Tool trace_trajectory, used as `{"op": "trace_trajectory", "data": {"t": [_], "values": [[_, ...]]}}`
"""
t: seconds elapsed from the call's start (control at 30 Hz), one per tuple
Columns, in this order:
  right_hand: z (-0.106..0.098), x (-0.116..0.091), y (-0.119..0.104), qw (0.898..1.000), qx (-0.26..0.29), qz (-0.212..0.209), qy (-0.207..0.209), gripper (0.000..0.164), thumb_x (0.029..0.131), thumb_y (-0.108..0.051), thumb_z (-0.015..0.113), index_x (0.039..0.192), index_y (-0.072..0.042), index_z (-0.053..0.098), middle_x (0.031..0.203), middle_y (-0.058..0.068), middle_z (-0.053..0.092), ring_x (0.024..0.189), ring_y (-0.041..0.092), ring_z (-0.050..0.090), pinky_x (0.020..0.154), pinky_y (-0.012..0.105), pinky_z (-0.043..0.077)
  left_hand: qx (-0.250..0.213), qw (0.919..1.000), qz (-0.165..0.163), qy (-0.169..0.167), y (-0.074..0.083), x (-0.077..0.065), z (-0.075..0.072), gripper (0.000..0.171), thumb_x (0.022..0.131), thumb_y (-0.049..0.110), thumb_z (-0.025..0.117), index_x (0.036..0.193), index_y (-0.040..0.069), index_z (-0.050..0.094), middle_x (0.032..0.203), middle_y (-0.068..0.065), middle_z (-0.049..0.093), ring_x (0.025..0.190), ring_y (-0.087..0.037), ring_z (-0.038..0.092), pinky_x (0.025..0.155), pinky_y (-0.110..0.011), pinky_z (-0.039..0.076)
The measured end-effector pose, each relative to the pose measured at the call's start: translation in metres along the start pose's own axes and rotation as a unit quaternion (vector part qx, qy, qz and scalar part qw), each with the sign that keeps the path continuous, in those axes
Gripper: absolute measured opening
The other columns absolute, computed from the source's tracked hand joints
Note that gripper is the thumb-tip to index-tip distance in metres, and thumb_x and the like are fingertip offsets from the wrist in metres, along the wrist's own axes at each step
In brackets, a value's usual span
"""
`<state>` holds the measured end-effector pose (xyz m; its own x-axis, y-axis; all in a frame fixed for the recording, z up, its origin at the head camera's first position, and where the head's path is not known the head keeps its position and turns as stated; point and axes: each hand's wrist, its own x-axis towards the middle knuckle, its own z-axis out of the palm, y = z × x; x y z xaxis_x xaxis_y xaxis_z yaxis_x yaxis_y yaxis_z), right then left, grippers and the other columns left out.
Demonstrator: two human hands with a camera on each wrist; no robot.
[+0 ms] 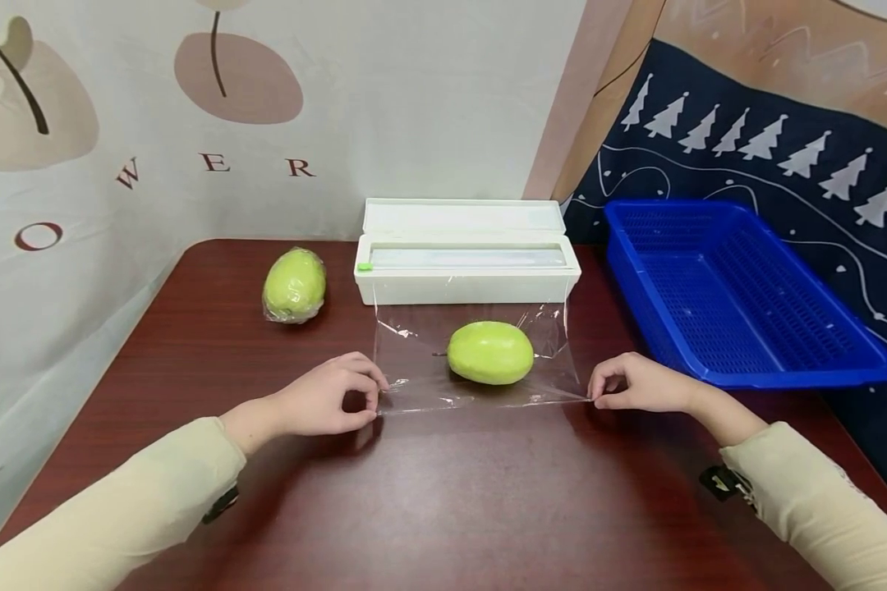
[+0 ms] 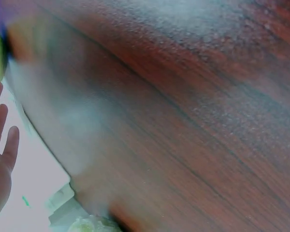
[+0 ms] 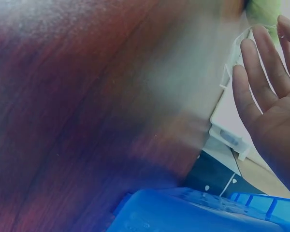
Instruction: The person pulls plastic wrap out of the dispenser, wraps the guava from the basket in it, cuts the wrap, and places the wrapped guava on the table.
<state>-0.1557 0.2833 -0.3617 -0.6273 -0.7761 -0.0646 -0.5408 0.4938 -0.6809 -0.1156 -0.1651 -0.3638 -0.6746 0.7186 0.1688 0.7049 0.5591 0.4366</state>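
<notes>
A sheet of clear cling film (image 1: 414, 384) runs from the white cling film dispenser (image 1: 464, 220) toward the front of the table. On the film lies a green oval fruit (image 1: 490, 353), like a small melon, its thin stem pointing left. My left hand (image 1: 333, 396) pinches the film's near left corner. The near right corner is pinched by my right hand (image 1: 641, 386), between thumb and index finger (image 3: 286, 53). The film is stretched fairly flat between both hands. In the left wrist view, only part of the left hand (image 2: 1, 154) shows, at the left edge.
Behind the film, the dispenser stands with its lid raised and a green slider (image 1: 365, 267) at its left end. A second green fruit (image 1: 294, 285), wrapped in film, sits at the back left. A blue plastic basket (image 1: 783, 379) occupies the right side of the brown table (image 1: 473, 509).
</notes>
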Motion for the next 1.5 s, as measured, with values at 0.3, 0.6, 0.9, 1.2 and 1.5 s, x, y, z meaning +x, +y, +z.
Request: {"op": "trace_trajectory", "data": {"t": [0.3, 0.6, 0.9, 1.2, 1.5], "values": [[-0.007, 0.001, -0.006, 1.000, 0.009, 0.010, 0.007, 0.008, 0.080, 0.001, 0.066, 0.077, -0.007, 0.066, 0.081, 0.006, 0.069, 0.077, -0.004, 0.056, 0.069, 0.018, 0.051, -0.004, 0.9997, -0.012, 0.021, 0.003, 0.002, -0.009, 0.020, 0.074, 0.012, 0.068, 0.065, 0.025, 0.056, 0.104, 0.000, 0.066, 0.105, -0.018, 0.053, 0.089, -0.035, 0.046], [-0.010, 0.004, -0.008, 0.996, 0.008, 0.081, 0.047, 0.008, 0.085, -0.004, 0.064, 0.079, -0.010, 0.063, 0.085, 0.007, 0.067, 0.077, -0.001, 0.055, 0.069, 0.020, 0.050, -0.022, 0.9985, -0.032, 0.039, 0.005, 0.011, -0.021, 0.021, 0.074, 0.012, 0.069, 0.065, 0.025, 0.056, 0.108, -0.002, 0.064, 0.107, -0.018, 0.051, 0.089, -0.036, 0.045], [-0.011, 0.014, -0.006, 0.975, -0.023, 0.162, 0.148, 0.007, 0.086, -0.012, 0.063, 0.079, -0.011, 0.063, 0.083, 0.001, 0.064, 0.076, 0.004, 0.052, 0.069, 0.020, 0.042, -0.032, 0.9960, -0.049, 0.068, 0.001, 0.026, -0.034, 0.019, 0.075, 0.013, 0.070, 0.066, 0.023, 0.058, 0.110, 0.000, 0.063, 0.109, -0.018, 0.051, 0.091, -0.037, 0.043], [-0.013, 0.029, -0.008, 0.949, 0.038, 0.202, 0.239, 0.010, 0.090, -0.009, 0.059, 0.088, 0.001, 0.060, 0.081, 0.013, 0.064, 0.069, 0.010, 0.059, 0.062, 0.019, 0.049, -0.056, 0.9889, -0.085, 0.108, -0.009, 0.041, -0.046, 0.013, 0.076, 0.008, 0.069, 0.070, 0.017, 0.061, 0.108, -0.007, 0.064, 0.107, -0.022, 0.054, 0.094, -0.040, 0.041], [-0.014, 0.044, -0.012, 0.937, 0.050, 0.205, 0.279, 0.012, 0.090, -0.007, 0.057, 0.089, 0.005, 0.057, 0.082, 0.019, 0.064, 0.069, 0.004, 0.057, 0.061, 0.019, 0.051, -0.097, 0.9806, -0.143, 0.093, -0.020, 0.045, -0.048, 0.005, 0.083, 0.011, 0.063, 0.079, 0.010, 0.065, 0.091, -0.004, 0.073, 0.093, -0.018, 0.065, 0.087, -0.040, 0.048]]}}
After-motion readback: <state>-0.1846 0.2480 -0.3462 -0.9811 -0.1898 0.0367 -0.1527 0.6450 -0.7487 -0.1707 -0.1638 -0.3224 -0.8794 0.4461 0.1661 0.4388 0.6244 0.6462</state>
